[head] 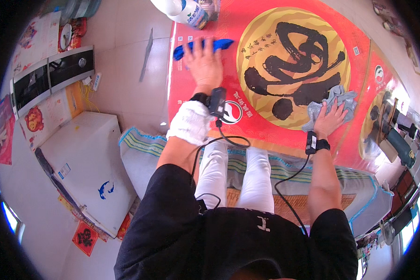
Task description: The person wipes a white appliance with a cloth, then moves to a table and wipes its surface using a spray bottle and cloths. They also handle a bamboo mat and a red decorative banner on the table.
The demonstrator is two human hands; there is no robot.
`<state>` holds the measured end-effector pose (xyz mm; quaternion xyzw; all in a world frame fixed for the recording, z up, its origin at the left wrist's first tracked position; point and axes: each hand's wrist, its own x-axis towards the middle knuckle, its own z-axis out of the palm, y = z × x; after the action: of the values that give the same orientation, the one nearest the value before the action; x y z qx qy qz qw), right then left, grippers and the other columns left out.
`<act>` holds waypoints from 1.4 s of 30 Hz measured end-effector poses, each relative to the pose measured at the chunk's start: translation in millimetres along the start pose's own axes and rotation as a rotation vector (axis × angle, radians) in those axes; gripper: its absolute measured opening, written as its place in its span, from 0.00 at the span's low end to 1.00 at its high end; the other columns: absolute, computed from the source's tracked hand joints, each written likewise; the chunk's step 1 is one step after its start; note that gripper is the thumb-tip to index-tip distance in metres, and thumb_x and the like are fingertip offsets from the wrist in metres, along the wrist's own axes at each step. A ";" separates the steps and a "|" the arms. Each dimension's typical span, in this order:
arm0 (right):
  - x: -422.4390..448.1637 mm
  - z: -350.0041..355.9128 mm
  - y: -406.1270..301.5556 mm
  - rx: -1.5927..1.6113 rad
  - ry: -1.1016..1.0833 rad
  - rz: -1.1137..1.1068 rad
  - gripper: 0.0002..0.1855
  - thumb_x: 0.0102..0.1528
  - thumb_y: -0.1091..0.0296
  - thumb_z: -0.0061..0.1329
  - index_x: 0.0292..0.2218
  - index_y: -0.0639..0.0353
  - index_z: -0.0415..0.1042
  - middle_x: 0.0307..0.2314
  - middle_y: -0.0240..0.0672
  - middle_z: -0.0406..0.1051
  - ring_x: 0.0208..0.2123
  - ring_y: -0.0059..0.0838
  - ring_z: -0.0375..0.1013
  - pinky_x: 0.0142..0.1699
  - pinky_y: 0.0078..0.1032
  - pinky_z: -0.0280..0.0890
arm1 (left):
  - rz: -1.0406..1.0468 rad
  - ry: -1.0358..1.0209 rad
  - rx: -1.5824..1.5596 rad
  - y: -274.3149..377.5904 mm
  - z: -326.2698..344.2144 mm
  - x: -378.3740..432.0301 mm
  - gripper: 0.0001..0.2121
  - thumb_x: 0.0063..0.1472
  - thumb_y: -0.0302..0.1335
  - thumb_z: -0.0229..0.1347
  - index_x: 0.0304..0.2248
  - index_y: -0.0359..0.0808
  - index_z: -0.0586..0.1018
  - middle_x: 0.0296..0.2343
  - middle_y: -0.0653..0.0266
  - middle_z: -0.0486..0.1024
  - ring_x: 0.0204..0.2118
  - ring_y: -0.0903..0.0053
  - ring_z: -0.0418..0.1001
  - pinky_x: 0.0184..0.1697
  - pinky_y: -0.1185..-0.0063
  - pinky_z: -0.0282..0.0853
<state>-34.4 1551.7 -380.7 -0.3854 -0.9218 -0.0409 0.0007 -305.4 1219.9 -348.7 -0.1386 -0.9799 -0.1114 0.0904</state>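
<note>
My left hand [205,68] lies flat with its fingers apart over a folded blue cloth [224,43]. The cloth rests near the left edge of a red table cover [227,75] printed with large black brush characters on a gold disc. At the cover's near right, my right hand [330,119] presses flat on a crumpled grey cloth [348,101], fingers spread and nothing gripped. Both wrists wear black straps with small cabled boxes. A white sleeve cuff sits on my left forearm.
Beyond the blue cloth, a white bottle [190,14] stands by a clear container [211,7]. A dark green bottle [400,148] and other items crowd the table's right end. A white chest freezer [87,164] is at left. A covered seat [143,154] lies behind my legs.
</note>
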 end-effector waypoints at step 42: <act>-41.9 -24.2 195.4 0.147 0.032 0.361 0.30 0.55 0.44 0.45 0.56 0.41 0.65 0.60 0.37 0.53 0.63 0.48 0.47 0.63 0.58 0.37 | 0.384 -0.411 0.006 136.6 -3.4 -131.5 0.28 0.59 0.23 0.53 0.58 0.47 0.63 0.61 0.58 0.49 0.63 0.47 0.44 0.62 0.56 0.44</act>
<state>133.2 1656.7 -343.4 -0.5426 -0.8382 0.0210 0.0509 -140.7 1314.0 -346.4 -0.3411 -0.9338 -0.0588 -0.0902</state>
